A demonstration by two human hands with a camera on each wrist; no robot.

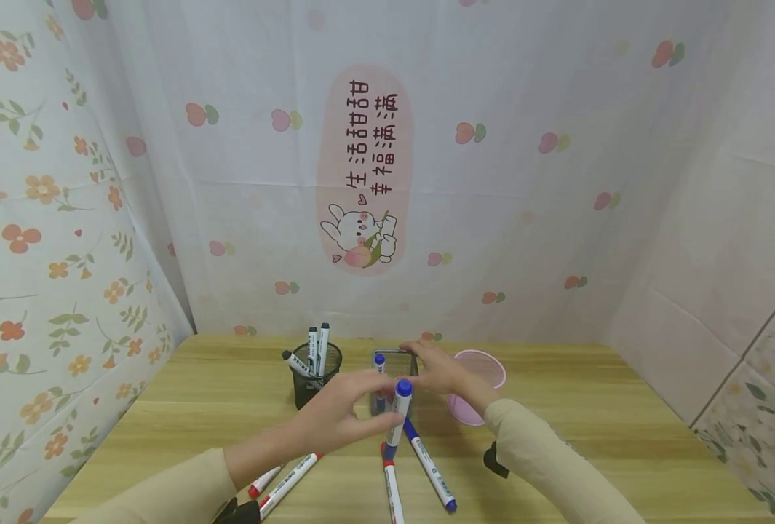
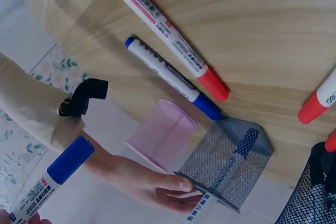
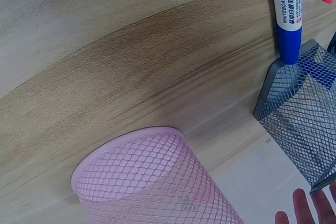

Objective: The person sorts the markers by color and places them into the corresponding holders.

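Observation:
My left hand (image 1: 341,411) pinches a blue-capped whiteboard marker (image 1: 396,422), which stands nearly upright with its blue cap on top. Just behind it is the grey square mesh pen holder (image 1: 399,359), with another blue-capped marker (image 1: 379,362) standing inside. At the holder's right side, my right hand (image 1: 441,370) holds its upper rim, thumb toward the front and fingers toward the back. In the left wrist view, the holder (image 2: 236,163) shows its mesh walls, and only fingertips of my left hand appear at the lower corner.
A pink mesh pen holder (image 1: 481,370) stands right of the grey one. At left, a black round mesh holder (image 1: 305,393) contains several black-capped markers. A blue marker (image 1: 431,466) and red markers (image 1: 289,484) lie on the wooden table in front. Patterned cloth (image 1: 525,218) hangs behind.

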